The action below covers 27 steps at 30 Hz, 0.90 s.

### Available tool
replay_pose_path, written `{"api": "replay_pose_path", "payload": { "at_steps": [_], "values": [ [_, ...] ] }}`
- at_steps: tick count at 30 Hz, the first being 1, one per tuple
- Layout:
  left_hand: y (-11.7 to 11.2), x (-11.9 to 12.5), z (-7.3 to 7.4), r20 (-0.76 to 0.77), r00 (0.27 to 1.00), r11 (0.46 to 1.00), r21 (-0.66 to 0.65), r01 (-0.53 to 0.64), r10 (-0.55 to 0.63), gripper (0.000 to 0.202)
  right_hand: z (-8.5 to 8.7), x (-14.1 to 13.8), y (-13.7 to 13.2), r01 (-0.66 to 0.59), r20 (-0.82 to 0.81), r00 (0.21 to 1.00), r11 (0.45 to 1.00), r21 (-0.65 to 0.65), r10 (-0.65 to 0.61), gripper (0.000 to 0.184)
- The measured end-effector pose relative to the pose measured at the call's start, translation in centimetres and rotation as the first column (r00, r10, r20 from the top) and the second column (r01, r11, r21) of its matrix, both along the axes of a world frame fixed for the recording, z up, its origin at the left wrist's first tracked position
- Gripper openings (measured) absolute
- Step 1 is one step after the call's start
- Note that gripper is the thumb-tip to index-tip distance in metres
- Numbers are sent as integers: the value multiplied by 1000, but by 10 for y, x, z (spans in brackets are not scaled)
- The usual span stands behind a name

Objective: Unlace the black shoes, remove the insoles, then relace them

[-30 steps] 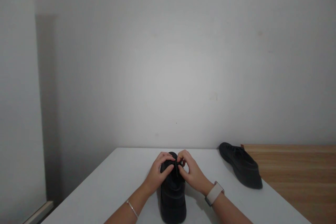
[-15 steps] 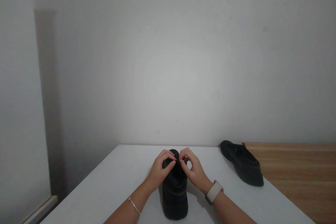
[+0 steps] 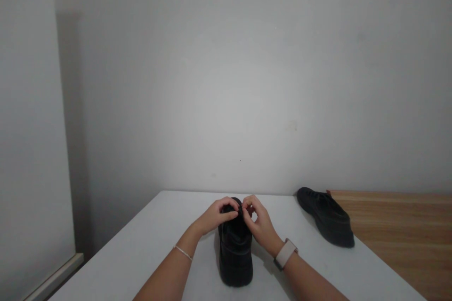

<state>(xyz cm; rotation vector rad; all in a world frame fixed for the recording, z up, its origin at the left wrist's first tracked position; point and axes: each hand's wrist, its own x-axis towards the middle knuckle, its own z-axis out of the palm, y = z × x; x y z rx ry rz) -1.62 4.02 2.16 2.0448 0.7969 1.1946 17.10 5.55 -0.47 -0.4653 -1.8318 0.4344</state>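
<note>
A black shoe [image 3: 236,261] stands on the white table with its heel towards me and its toe pointing at the wall. My left hand [image 3: 219,212] reaches over from the left, thumb and fingertips pinched at the lacing. From the other side my right hand [image 3: 259,220] pinches there too, its fingers curled and nearly meeting the left ones. Between the fingertips is the dark shoelace [image 3: 240,209], mostly hidden and hard to tell from the black upper. A second black shoe [image 3: 326,216] rests at the right edge of the table, apart from both hands.
The white table [image 3: 151,249] ends against a pale wall [image 3: 226,80]. Beyond its right edge lies a wood-grain surface [image 3: 395,235]. A white upright panel [image 3: 31,127] stands at the left.
My left hand has turned flatter, its wrist shifting slightly left, with the fingertips still at the lacing. My right hand stays almost where it was. The view has shifted a little.
</note>
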Motion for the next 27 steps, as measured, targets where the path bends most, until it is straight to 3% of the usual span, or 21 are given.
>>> {"api": "replay_pose_path", "payload": {
  "at_steps": [7,16,27],
  "values": [
    [0,10,-25,143,987,996,25,-81,77,21,-3,-1,3,-1,-24,1000,1000,-12,0,6],
    [2,9,-27,255,965,996,-78,-39,58,20,1,4,1,-65,32,997,997,-28,66,5],
    [0,9,-27,286,957,993,-114,-10,42,16,2,3,-1,-27,-12,1000,999,27,27,6]
  ]
}}
